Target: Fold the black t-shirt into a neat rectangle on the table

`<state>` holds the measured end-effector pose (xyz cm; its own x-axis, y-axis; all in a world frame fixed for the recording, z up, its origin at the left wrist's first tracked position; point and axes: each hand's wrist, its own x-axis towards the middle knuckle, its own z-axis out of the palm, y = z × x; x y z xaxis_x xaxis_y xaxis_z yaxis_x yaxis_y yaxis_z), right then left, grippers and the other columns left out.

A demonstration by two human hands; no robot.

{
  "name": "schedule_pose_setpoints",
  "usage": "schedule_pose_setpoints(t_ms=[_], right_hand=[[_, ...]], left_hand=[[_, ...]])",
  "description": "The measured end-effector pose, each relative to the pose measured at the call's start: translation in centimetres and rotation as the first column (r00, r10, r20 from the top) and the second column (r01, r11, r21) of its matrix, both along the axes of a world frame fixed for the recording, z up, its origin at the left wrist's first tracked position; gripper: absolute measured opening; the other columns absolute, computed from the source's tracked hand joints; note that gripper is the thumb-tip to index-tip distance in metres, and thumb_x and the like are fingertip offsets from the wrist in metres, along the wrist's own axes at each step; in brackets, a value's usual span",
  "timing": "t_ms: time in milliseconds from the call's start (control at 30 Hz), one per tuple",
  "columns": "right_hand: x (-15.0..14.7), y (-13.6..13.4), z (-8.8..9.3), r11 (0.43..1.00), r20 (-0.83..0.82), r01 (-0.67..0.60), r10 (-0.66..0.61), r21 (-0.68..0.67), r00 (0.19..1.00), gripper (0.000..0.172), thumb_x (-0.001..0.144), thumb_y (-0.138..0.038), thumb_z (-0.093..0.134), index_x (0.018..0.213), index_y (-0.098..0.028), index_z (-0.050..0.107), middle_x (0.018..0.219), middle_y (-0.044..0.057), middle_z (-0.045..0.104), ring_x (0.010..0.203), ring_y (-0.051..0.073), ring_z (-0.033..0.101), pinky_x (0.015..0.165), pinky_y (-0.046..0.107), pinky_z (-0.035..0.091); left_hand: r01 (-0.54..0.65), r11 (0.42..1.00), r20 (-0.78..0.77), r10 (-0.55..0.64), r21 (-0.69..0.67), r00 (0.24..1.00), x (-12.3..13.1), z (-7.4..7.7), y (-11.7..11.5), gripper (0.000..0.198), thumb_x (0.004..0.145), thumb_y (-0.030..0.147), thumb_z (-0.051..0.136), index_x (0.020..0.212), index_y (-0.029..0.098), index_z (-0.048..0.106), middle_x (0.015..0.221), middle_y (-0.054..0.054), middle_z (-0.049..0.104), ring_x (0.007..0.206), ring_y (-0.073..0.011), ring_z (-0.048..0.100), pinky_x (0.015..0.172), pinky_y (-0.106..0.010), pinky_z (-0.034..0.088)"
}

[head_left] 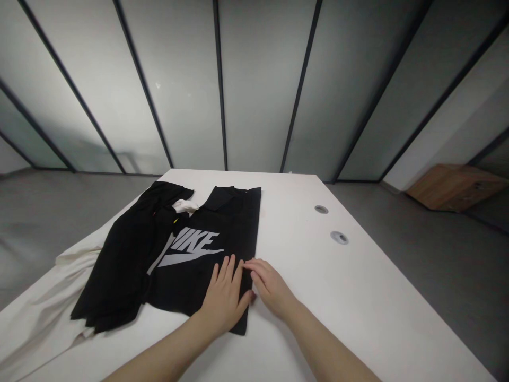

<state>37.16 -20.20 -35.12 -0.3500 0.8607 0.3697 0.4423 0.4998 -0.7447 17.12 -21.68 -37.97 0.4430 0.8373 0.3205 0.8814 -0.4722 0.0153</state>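
A black T-shirt [242,223] with pale grey NIKE lettering and a swoosh lies on the white table, one long straight edge on its right side. My left hand [225,300] rests flat on its lower right part, fingers spread and pointing away from me. My right hand [274,289] is at that right edge, its fingertips touching the cloth beside my left hand. The fingers there are slightly bent, with the thumb apart from them. At the upper part of the shirt, a section of black cloth [218,199] lies folded over.
Left of the shirt is a heap of black clothing [119,260], overlapping its left side. Off-white cloth [47,302] spreads beneath the heap toward the left table edge. Two round grommets [339,237] sit in the white table [326,297] at right. A wooden cabinet [449,185] stands beyond.
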Motion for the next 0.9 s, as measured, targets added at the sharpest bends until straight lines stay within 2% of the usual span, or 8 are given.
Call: schedule_pose_setpoints(t_ms=[133,233,367,467,567,667,800,900], right_hand=[[-0.1,0.2,-0.7,0.999,0.050,0.024,-0.022,-0.039,0.998,0.040,0.109,-0.031,0.041,0.138,-0.024,0.068,0.143,0.011,0.067,0.139,0.024,0.056,0.122,0.050,0.042],[-0.4,0.2,-1.2,0.995,0.062,0.085,-0.081,-0.061,0.995,0.042,0.109,-0.033,0.039,0.140,-0.024,0.067,0.147,0.011,0.064,0.142,0.025,0.055,0.123,0.052,0.041],[-1.3,0.4,-1.4,0.985,0.117,0.151,-0.141,-0.082,0.983,0.043,0.108,-0.034,0.041,0.143,-0.024,0.066,0.157,0.011,0.056,0.153,0.028,0.042,0.128,0.059,0.032],[-2.0,2.0,-0.7,0.989,0.119,0.133,-0.124,-0.064,0.985,0.046,0.106,-0.027,0.041,0.146,-0.023,0.064,0.159,0.011,0.054,0.155,0.029,0.038,0.129,0.061,0.029],[-2.8,5.1,0.5,0.996,0.111,0.085,-0.085,0.006,0.990,0.051,0.105,-0.020,0.036,0.148,-0.020,0.062,0.156,0.013,0.057,0.152,0.026,0.045,0.128,0.055,0.034],[-3.5,8.3,1.4,0.999,0.219,0.007,-0.016,0.045,0.975,0.051,0.105,-0.018,0.034,0.148,-0.018,0.062,0.155,0.013,0.059,0.151,0.024,0.046,0.128,0.049,0.036],[-3.9,10.8,1.5,0.982,0.546,-0.190,0.159,-0.001,0.823,0.053,0.105,-0.028,0.046,0.157,-0.021,0.053,0.167,0.009,0.044,0.158,0.028,0.033,0.130,0.051,0.026],[-3.9,11.9,1.1,0.983,0.668,-0.180,0.146,-0.018,0.730,0.061,0.106,-0.037,0.047,0.165,-0.022,0.040,0.174,0.007,0.029,0.162,0.031,0.023,0.131,0.053,0.018]], left_hand=[[0.018,1.000,0.009,-0.018,0.023,1.000,0.2,0.1,0.1,0.083,0.100,0.062,0.046,0.163,0.008,0.037,0.167,-0.024,0.039,0.158,-0.0399,0.031,0.124,-0.060,0.030],[0.015,0.999,-0.004,-0.015,-0.049,1.000,0.6,0.2,0.1,0.081,0.101,0.061,0.044,0.161,0.006,0.040,0.166,-0.024,0.040,0.157,-0.0397,0.033,0.125,-0.059,0.028],[-0.009,0.995,0.037,0.013,-0.100,0.999,0.8,1.0,-0.2,0.082,0.101,0.061,0.042,0.160,0.005,0.038,0.167,-0.026,0.037,0.157,-0.0409,0.030,0.125,-0.060,0.028],[-0.054,0.997,0.115,0.060,-0.053,0.992,0.9,2.7,-0.4,0.060,0.102,0.047,0.044,0.148,0.008,0.050,0.159,-0.026,0.047,0.152,-0.0411,0.038,0.119,-0.059,0.035],[-0.093,0.994,0.152,0.100,-0.055,0.983,1.1,4.5,-0.5,0.028,0.102,0.030,0.046,0.120,0.016,0.062,0.129,-0.019,0.063,0.124,-0.0351,0.057,0.104,-0.052,0.047],[-0.088,0.992,0.114,0.099,-0.093,0.989,1.4,5.1,-0.6,0.014,0.098,0.027,0.053,0.106,0.019,0.062,0.110,-0.012,0.062,0.104,-0.0314,0.059,0.091,-0.048,0.050],[-0.038,0.991,0.100,0.051,-0.125,0.994,1.5,3.9,-0.9,0.024,0.097,0.035,0.059,0.113,0.017,0.062,0.115,-0.013,0.063,0.110,-0.0329,0.058,0.098,-0.050,0.048],[0.008,0.987,0.111,0.010,-0.161,0.994,1.2,2.7,-0.9,0.042,0.098,0.047,0.058,0.125,0.015,0.063,0.140,-0.020,0.059,0.132,-0.0382,0.053,0.113,-0.055,0.041]])
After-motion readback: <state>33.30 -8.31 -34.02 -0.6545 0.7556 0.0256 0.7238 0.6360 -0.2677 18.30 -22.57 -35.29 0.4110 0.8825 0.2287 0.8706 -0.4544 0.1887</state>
